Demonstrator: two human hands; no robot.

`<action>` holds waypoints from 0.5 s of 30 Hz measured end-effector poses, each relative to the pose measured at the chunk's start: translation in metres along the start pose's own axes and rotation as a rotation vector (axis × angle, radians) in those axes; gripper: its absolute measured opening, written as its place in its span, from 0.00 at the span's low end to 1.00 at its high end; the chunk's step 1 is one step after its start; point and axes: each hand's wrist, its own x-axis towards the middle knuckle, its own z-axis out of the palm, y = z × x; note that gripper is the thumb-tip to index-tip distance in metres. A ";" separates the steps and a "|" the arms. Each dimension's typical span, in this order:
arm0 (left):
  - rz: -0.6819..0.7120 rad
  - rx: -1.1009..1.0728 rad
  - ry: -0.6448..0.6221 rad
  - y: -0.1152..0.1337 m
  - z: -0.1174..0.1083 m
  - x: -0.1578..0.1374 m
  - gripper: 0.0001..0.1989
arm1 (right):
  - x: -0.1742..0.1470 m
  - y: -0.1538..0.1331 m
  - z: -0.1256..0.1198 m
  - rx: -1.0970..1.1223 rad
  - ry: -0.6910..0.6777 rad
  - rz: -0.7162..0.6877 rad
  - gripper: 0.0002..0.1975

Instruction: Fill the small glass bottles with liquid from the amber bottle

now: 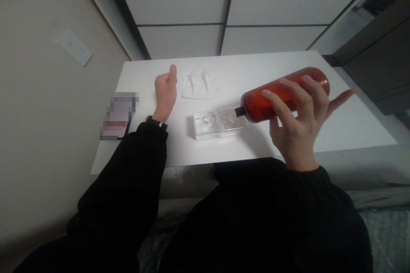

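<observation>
My right hand grips an amber bottle tipped well over, its narrow dark neck pointing left and down. The neck is above the right part of a clear two-part box, which has a round shape in each part; I cannot tell whether it touches. My left hand is closed in a fist left of the box, thumb up, and anything inside it is hidden. Beyond the box, two small white nozzle-like pieces lie on a white tissue.
Everything rests on a white table. A phone, partly blurred out, lies at its left edge. White panels stand behind the table, and a wall with a socket plate is on the left.
</observation>
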 end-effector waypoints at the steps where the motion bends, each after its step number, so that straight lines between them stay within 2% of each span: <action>1: -0.002 0.001 -0.001 0.000 0.000 0.000 0.40 | 0.000 0.001 0.001 0.026 0.030 -0.025 0.27; 4: -0.007 -0.002 0.004 0.000 0.000 0.000 0.40 | 0.000 0.003 0.002 0.082 0.073 -0.077 0.29; 10: -0.027 -0.028 0.029 0.002 0.001 -0.001 0.40 | 0.006 0.004 -0.006 0.033 -0.162 -0.001 0.28; 15: -0.022 -0.018 0.025 0.002 0.001 0.000 0.41 | 0.014 0.003 -0.013 0.035 -0.220 0.013 0.27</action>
